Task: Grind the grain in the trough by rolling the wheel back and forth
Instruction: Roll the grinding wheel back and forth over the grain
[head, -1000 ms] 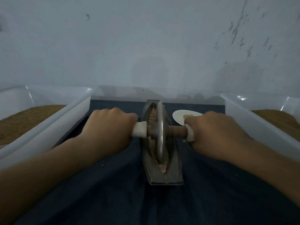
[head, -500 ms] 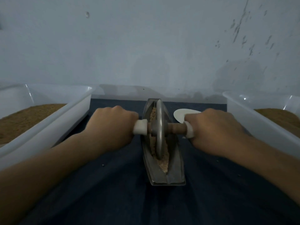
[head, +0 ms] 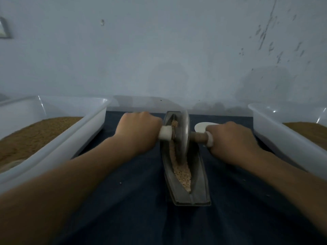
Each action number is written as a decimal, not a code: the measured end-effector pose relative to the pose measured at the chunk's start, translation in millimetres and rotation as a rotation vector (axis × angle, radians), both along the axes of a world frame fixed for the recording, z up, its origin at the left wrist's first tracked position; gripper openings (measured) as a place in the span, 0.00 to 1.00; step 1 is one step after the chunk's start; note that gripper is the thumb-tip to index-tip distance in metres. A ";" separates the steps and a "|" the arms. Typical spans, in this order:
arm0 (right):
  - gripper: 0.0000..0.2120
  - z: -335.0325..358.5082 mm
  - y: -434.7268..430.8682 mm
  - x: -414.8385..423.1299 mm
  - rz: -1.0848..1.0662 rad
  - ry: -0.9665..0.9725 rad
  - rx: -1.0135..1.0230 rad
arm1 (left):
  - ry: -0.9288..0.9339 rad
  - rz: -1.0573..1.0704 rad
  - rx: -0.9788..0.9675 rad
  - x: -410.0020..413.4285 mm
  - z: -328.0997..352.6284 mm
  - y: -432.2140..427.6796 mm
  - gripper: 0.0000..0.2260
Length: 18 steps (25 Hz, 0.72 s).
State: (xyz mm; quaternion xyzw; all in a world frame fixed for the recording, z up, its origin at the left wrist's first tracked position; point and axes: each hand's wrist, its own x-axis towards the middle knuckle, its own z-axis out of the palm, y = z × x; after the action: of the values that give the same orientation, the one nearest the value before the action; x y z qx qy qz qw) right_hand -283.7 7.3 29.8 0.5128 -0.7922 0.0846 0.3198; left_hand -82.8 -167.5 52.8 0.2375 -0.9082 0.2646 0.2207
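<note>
Pale blue wall [head: 159,50] ahead of us, scuffed with dark flecks at the upper right, and below it a dark blue cloth [head: 138,218] covers the work surface. Right in the middle we have the metal trough [head: 200,184], long and boat-shaped, running from near to far. And there is the wheel [head: 184,137], standing on edge in the groove, up toward the far end of the trough! Our left hand [head: 138,131] is wrapped in a fist round the left end of the axle, with the white end piece [head: 165,133] poking out beside the wheel. Our right hand [head: 230,140] is clenched round the right end, and a stretch of brown axle [head: 197,137] shows bare between hand and wheel. Both arms reach well out. The grain [head: 182,172] lies as a pale, crumbly strip along the groove on the near side of the wheel, and a little clump sits at the far end, just left of the disc. Out wide, a white plastic tub [head: 79,135] on the left carries a bed of brown material [head: 35,135], and a matching tub [head: 276,131] on the right holds more of the same. Just beyond our right knuckles we spot a small white round object [head: 200,126] on the cloth, partly hidden by the hand. A few specks dot the cloth.
</note>
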 end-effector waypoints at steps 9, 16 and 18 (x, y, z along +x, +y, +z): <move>0.04 27.5 -53.1 0.6 -0.153 -0.144 0.129 | 0.084 0.158 0.171 -33.2 -1.1 -16.3 0.08; 0.22 2.8 26.9 21.9 0.050 0.163 -0.039 | 0.159 -0.101 -0.071 27.3 -26.9 6.2 0.18; 0.20 9.7 7.1 22.5 0.002 0.162 0.049 | 0.101 -0.021 -0.035 13.8 -24.1 0.8 0.15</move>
State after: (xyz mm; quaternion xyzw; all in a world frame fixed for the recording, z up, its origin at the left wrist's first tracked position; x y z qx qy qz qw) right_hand -261.2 14.4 39.5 0.5264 -0.7651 0.0237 0.3702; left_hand -68.9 -166.7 28.8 0.2372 -0.8936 0.2659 0.2731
